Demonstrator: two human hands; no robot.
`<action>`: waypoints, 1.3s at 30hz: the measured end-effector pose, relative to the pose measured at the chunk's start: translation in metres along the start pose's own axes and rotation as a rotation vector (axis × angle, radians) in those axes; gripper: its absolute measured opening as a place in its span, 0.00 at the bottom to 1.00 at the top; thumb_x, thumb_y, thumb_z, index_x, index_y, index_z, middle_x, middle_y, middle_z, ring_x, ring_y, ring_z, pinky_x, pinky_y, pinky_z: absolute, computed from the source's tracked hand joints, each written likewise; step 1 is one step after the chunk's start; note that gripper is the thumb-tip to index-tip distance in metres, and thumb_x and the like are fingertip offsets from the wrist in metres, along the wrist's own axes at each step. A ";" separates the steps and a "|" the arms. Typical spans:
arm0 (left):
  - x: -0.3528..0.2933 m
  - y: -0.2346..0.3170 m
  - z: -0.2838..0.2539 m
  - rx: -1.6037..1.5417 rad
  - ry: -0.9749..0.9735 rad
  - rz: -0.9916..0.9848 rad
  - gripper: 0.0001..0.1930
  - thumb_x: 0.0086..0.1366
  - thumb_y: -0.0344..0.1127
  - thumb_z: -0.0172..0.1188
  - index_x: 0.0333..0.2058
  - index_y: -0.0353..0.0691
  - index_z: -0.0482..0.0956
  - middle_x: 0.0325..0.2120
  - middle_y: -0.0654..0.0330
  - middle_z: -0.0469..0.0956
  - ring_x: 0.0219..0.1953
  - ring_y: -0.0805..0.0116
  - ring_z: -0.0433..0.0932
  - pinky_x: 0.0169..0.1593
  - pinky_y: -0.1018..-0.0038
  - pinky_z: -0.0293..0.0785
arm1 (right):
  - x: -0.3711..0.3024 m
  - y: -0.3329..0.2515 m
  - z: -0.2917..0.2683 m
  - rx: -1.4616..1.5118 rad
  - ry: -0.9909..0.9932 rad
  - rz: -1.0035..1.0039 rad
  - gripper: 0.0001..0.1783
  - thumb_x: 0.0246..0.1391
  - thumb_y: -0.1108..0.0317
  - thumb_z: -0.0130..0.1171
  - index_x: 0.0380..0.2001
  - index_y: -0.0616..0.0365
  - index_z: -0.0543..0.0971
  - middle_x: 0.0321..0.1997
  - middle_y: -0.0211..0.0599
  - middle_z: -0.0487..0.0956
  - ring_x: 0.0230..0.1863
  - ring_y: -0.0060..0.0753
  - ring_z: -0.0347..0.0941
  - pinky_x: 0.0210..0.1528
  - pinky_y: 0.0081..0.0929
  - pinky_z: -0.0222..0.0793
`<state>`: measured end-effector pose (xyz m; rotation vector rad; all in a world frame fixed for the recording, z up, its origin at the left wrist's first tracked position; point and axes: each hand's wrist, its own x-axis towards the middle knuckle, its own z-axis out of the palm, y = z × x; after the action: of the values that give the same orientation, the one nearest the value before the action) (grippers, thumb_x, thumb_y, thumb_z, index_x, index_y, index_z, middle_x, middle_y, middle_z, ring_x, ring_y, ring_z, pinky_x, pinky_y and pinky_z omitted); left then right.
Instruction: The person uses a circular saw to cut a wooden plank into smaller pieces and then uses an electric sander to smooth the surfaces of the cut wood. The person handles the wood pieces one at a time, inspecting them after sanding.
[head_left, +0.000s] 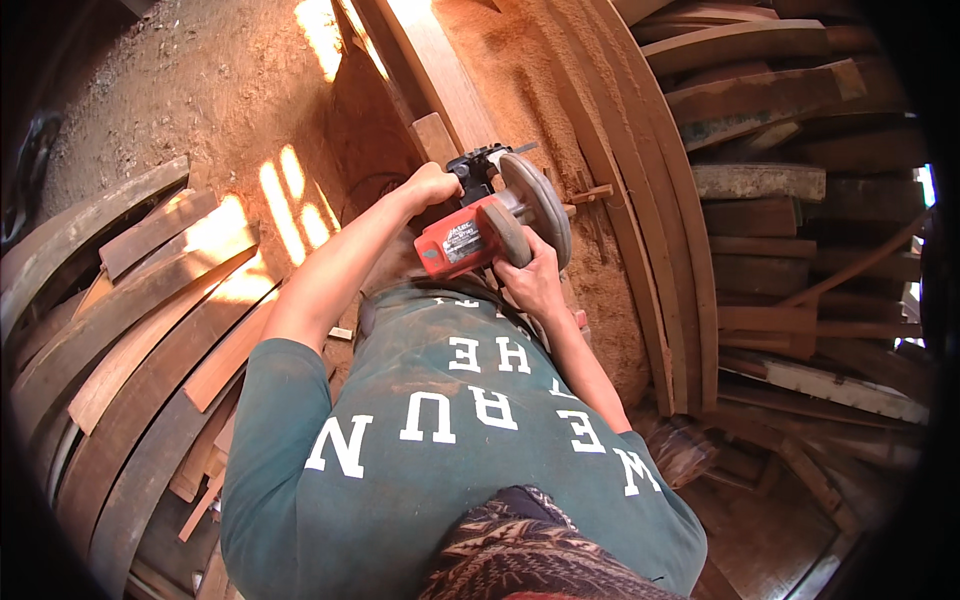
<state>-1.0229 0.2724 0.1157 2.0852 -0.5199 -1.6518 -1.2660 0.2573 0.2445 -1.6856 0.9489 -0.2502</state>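
Note:
A red circular saw (458, 243) with a grey blade guard (545, 205) is in front of my body, at the near end of a long pale wooden board (445, 75). Around its rear handle my right hand (535, 280) is closed. My left hand (432, 187) is closed at the saw's front left, by its black base part (478, 165); the fingertips are partly hidden. Just ahead of that hand lies a small wooden block (433, 135) against the board. The blade's cutting edge is hidden from this view.
Curved planks (640, 200) run along the right side of the sawdust-covered surface (510, 80). Stacked timber (760, 180) fills the far right. More cut boards (150, 330) lie at the left, on the dusty ground (190, 90). A thin stick (590, 194) sits right of the saw.

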 end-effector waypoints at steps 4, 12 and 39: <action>0.006 -0.002 0.002 0.015 0.033 0.000 0.24 0.53 0.39 0.72 0.44 0.24 0.86 0.45 0.41 0.86 0.49 0.50 0.85 0.51 0.61 0.78 | 0.006 0.008 0.002 0.034 0.005 0.007 0.20 0.50 0.74 0.64 0.48 0.66 0.80 0.38 0.36 0.84 0.40 0.27 0.79 0.48 0.30 0.76; 0.014 0.001 0.002 0.065 0.015 0.026 0.19 0.53 0.38 0.70 0.39 0.27 0.88 0.41 0.43 0.87 0.42 0.53 0.85 0.45 0.60 0.78 | 0.007 0.013 0.003 0.057 0.008 0.065 0.21 0.49 0.74 0.65 0.50 0.64 0.81 0.36 0.30 0.82 0.39 0.22 0.78 0.45 0.27 0.76; 0.027 -0.023 -0.006 0.414 -0.063 0.307 0.31 0.64 0.52 0.52 0.43 0.23 0.84 0.46 0.29 0.81 0.54 0.37 0.82 0.57 0.52 0.77 | 0.012 0.011 0.011 0.007 0.107 0.048 0.13 0.54 0.74 0.67 0.44 0.63 0.83 0.35 0.32 0.84 0.38 0.22 0.77 0.46 0.27 0.75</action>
<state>-1.0108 0.2779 0.0823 2.0923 -1.2263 -1.5272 -1.2567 0.2563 0.2275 -1.6543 1.0648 -0.3138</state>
